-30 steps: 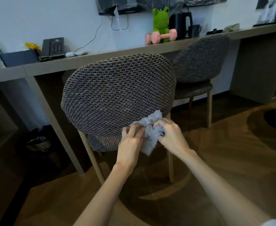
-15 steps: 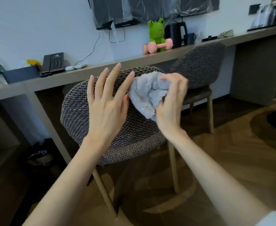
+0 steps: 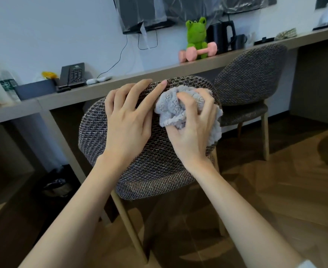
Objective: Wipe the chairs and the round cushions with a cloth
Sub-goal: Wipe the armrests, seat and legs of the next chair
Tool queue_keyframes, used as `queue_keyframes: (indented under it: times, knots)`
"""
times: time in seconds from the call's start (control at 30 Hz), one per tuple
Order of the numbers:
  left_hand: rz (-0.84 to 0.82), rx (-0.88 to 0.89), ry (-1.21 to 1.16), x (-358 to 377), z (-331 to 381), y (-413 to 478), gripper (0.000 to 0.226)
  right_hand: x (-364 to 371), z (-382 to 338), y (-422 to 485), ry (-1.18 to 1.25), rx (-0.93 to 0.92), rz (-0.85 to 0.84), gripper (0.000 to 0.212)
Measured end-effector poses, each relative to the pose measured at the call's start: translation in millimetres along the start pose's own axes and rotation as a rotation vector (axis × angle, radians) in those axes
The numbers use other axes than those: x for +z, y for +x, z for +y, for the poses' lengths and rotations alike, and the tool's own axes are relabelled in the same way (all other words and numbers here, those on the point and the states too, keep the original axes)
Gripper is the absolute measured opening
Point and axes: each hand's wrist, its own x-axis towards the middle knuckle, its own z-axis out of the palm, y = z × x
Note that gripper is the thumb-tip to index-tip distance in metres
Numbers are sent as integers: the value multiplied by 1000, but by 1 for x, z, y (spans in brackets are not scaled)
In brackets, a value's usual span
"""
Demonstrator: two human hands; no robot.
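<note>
Fingers (image 3: 186, 96) round grey cloth (image 3: 169, 111) on woven chair back (image 3: 155, 161), desk (image 3: 72, 96) behind.

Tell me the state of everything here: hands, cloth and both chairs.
near chair: upright, backrest toward the camera.
far chair: upright at the desk, untouched.
cloth: bunched, held against the near chair's backrest.
left hand: rests on that backrest's top.
right hand: grips the cloth.

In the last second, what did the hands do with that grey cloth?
Both hands held the cloth low on the back of the near chair. The left hand let go and now rests on the back's top edge. The right hand carried the bunched cloth upward and presses it near the top. The near chair, the far chair and the desk stayed put.
</note>
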Motion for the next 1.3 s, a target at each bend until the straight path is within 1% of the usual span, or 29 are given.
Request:
queue_keyframes:
  times: [0.07,0.17,0.23,0.3,0.33,0.37,0.4,0.5,0.57,0.67,0.73,0.83,0.93,1.03,1.1,1.17,1.27,1.3]
  knots:
    - [23,5,8,2,-1,0,42,3,10,-10,19,-26,9,49]
    - [34,-7,6,3,1,-1,41,-2,27,-40,25,13,-74,47]
    - [26,-18,2,2,3,-1,42,-11,39,-63,50,94,-182,46]
    - [18,-35,6,1,6,0,43,-23,44,-74,77,212,-307,44]
    - [16,-45,10,1,8,0,43,-30,43,-73,92,235,-324,44]
    - [17,-53,16,0,9,1,43,-36,41,-65,112,216,-293,43]
    - [18,-59,22,0,10,1,42,-40,37,-53,142,174,-228,40]
    - [19,-70,36,0,13,1,40,-39,20,6,214,74,7,41]
    - [15,-82,37,-1,14,0,40,-30,8,36,171,44,48,45]
    - [18,-84,43,-2,15,0,40,-15,4,36,111,46,8,45]
    - [17,-79,47,-1,16,-1,42,-6,13,15,131,64,16,41]
    - [30,-99,48,1,17,-1,43,1,28,-25,156,141,14,37]
    - [34,-129,47,2,21,-1,44,-1,40,-64,137,224,-72,35]
    - [23,-142,37,0,25,0,44,-12,46,-86,138,333,-195,43]
    - [17,-154,35,-1,25,1,44,-20,45,-86,147,369,-224,43]
    - [18,-158,36,-2,25,1,44,-28,42,-72,165,345,-128,34]
    - [29,-149,32,1,25,0,44,-37,36,-23,165,271,121,27]
    - [33,-148,32,2,25,0,44,-37,36,-5,147,256,180,26]
